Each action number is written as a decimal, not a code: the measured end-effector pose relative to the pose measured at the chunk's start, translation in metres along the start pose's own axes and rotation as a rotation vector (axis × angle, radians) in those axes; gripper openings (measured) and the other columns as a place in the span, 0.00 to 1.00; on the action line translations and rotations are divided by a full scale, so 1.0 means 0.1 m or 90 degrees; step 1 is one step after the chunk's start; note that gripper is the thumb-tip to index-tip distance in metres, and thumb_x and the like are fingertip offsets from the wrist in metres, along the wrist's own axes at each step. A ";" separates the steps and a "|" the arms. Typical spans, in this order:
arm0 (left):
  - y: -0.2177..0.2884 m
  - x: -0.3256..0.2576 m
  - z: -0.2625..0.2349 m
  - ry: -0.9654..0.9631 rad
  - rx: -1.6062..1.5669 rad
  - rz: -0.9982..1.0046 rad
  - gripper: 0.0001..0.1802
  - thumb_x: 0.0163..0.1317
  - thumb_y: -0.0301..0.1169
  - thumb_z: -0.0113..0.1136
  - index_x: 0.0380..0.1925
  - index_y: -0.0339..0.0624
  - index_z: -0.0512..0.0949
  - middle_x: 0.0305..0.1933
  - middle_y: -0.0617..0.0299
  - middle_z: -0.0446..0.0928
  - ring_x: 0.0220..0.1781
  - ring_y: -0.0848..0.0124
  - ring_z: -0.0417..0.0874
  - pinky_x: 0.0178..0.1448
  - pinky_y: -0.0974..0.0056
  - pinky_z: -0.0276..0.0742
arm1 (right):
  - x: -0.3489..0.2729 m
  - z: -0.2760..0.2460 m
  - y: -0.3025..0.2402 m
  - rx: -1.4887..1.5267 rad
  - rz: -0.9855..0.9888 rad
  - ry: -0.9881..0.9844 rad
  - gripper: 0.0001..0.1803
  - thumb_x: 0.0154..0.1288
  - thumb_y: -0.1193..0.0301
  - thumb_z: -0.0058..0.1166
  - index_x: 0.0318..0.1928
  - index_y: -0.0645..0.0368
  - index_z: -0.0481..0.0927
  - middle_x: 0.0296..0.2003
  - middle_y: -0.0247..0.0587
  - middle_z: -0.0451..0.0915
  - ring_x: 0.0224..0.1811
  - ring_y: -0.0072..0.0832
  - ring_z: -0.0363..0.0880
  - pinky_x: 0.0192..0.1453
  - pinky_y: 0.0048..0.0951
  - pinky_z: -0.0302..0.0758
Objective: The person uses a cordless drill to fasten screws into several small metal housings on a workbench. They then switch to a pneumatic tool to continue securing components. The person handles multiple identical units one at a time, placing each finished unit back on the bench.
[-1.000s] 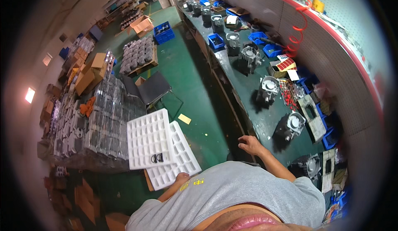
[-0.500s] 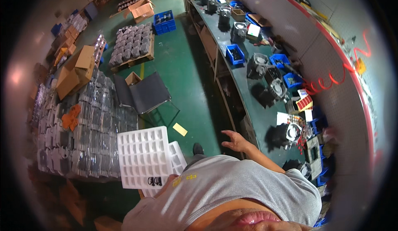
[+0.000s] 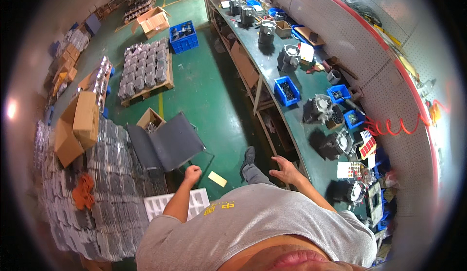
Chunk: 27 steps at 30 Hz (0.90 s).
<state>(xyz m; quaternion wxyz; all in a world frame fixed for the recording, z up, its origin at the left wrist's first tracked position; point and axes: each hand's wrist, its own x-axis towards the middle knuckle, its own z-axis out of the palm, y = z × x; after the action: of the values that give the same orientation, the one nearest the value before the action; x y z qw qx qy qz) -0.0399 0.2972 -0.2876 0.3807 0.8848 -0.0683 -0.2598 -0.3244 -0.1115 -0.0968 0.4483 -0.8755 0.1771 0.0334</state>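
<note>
- Chair (image 3: 177, 143): on floor (image 3: 209, 95), just ahead of left hand (image 3: 193, 174).
- Left hand: curled into fist; cannot tell whether holding anything.
- Right hand (image 3: 287, 171): half spread, holding nothing, beside workbench (image 3: 302, 133).

A black chair (image 3: 177, 142) stands just ahead of the left hand (image 3: 193, 174) and blocks it. There is room over the green floor (image 3: 219, 86) between the chair and the tabletop (image 3: 299, 125). Up there, gray metal parts (image 3: 318, 108) and blue bins (image 3: 292, 101) get in the way
</note>
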 end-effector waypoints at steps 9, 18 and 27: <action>-0.59 0.91 -0.06 -0.216 0.058 -0.136 0.13 0.53 0.37 0.73 0.37 0.45 0.90 0.37 0.58 0.89 0.41 0.67 0.89 0.51 0.61 0.83 | 2.27 -0.44 -0.08 -0.035 -0.041 0.032 0.41 0.60 0.59 0.68 0.71 0.59 0.70 0.69 0.58 0.71 0.72 0.51 0.70 0.75 0.43 0.70; -0.16 2.05 -0.40 -0.126 0.029 -0.280 0.13 0.55 0.39 0.76 0.38 0.46 0.91 0.38 0.62 0.90 0.41 0.74 0.88 0.49 0.64 0.83 | 4.69 -0.99 -0.81 -0.009 -0.145 0.026 0.35 0.63 0.62 0.66 0.69 0.59 0.73 0.71 0.61 0.69 0.72 0.52 0.71 0.71 0.43 0.74; 1.40 4.43 -1.37 -0.168 0.091 -0.170 0.08 0.53 0.30 0.65 0.32 0.46 0.90 0.34 0.62 0.89 0.38 0.72 0.89 0.48 0.64 0.83 | 6.09 -0.91 -0.54 -0.043 -0.046 0.062 0.34 0.61 0.61 0.67 0.65 0.62 0.75 0.64 0.58 0.76 0.66 0.50 0.76 0.68 0.44 0.76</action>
<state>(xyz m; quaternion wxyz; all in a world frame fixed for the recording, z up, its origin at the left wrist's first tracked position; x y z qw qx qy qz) 0.4203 0.1455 -0.2904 0.2663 0.8691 -0.0179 -0.4164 0.2539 -0.3257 -0.1334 0.4104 -0.8965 0.1659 -0.0192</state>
